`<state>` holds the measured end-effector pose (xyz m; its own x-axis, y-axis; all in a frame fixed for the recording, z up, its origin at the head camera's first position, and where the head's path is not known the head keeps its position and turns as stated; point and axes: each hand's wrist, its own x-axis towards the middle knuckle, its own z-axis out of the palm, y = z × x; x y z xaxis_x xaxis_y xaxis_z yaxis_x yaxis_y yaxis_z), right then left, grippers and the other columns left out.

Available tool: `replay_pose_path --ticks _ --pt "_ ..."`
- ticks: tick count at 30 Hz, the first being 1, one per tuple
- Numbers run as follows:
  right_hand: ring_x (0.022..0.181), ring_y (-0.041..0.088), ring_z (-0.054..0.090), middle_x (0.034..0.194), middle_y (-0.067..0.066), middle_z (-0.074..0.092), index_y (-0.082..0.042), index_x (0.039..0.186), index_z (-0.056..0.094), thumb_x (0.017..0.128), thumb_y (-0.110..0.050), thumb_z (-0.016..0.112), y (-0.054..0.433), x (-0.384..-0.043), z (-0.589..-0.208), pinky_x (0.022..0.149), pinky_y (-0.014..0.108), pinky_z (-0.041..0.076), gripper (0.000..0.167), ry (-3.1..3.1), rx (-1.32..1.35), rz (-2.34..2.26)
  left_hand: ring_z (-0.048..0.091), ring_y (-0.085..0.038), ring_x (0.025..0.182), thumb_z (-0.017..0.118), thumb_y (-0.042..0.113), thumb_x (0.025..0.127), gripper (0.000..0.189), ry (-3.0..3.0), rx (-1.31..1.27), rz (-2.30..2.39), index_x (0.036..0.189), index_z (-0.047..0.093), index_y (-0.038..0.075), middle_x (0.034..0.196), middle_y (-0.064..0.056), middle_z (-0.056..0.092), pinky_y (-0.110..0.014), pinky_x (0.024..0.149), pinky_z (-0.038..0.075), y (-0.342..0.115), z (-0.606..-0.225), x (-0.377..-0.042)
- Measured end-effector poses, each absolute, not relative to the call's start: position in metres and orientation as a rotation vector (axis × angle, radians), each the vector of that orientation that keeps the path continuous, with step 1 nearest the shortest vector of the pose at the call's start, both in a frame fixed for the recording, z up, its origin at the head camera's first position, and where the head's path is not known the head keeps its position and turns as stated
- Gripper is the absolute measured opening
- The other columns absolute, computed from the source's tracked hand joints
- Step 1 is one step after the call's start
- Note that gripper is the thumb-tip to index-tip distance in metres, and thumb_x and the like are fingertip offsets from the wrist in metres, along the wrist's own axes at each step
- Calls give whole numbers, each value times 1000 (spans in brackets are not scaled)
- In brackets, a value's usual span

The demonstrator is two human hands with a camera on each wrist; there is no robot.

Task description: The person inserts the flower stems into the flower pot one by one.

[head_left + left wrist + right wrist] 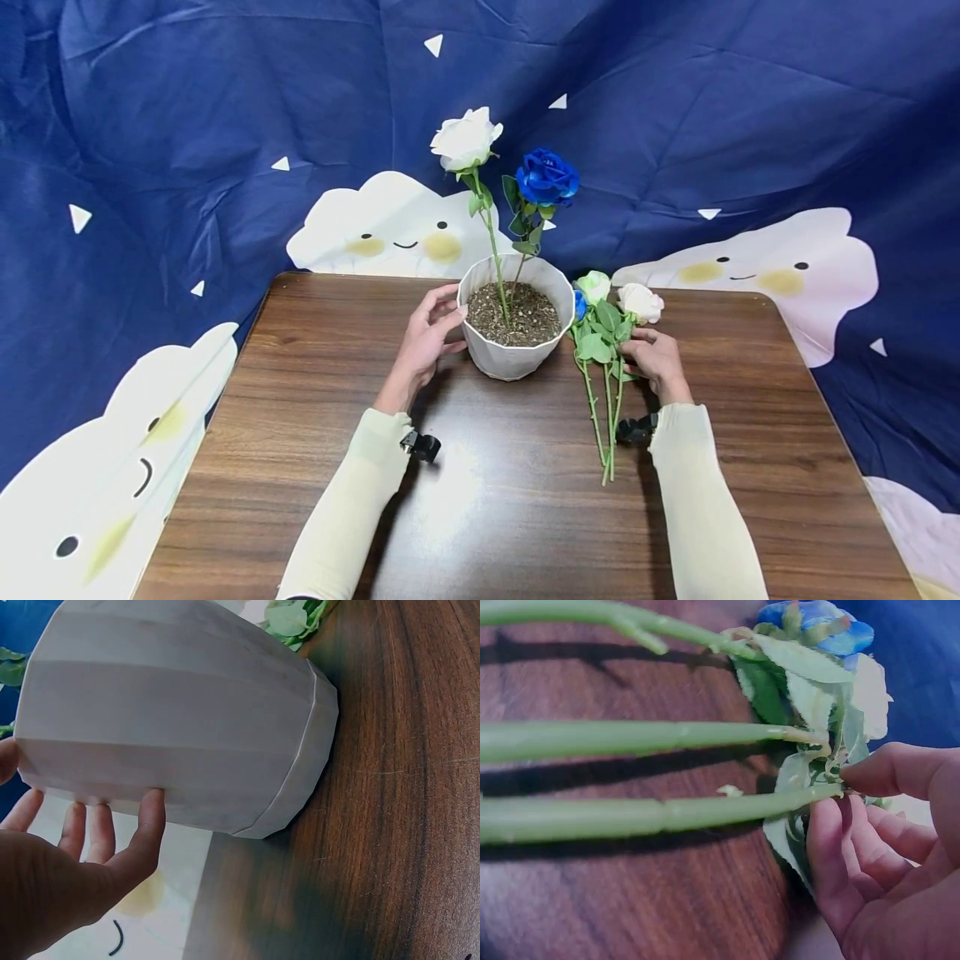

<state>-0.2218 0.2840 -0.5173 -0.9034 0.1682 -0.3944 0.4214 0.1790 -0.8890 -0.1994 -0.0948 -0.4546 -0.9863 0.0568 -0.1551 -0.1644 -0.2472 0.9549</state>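
A white faceted flowerpot (506, 363) of soil stands on the table, with a white rose (467, 140) and a blue rose (547, 177) upright in it. My left hand (426, 335) rests its fingertips against the pot's left side, the fingers fairly straight. Right of the pot lie three more roses: a greenish-white rose (595, 287), a pale pink rose (641, 303) and a partly hidden blue one (580, 305). Thumb and forefinger of my right hand (900, 840) pinch the pale pink rose's stem (742, 807) among the leaves, below its bloom.
The brown wooden table (315, 467) has its far edge close behind the pot. Beyond hangs a dark blue cloth (225, 100) printed with smiling clouds and white triangles. Dark camera straps (422, 446) sit on both wrists.
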Motion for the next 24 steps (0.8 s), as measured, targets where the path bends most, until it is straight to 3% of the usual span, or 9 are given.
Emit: replay_pose_path --ticks 9,16,24 --pt "74 6 57 86 -6 62 1 137 46 96 -4 59 295 -226 -506 62 20 59 43 2116 608 -2018 56 -16 102 66 12 97 45 1839 -136 2379 141 56 16 123 -8 51 -56 86 58 -94 -455 -199" --pt "71 5 59 84 -9 69 -9 122 51 93 3 62 298 -225 -494 58 20 59 33 2001 639 -2220 59 -19 103 66 12 97 46 1824 -131 2378 142 55 17 126 -9 52 -55 86 59 -94 -455 -200" --pt "68 6 63 82 -5 73 -7 116 51 91 11 61 298 -226 -484 53 21 58 32 1879 632 -2413 58 -20 105 67 12 97 46 1821 -130 2372 142 55 18 127 -10 51 -53 86 59 -96 -455 -200"
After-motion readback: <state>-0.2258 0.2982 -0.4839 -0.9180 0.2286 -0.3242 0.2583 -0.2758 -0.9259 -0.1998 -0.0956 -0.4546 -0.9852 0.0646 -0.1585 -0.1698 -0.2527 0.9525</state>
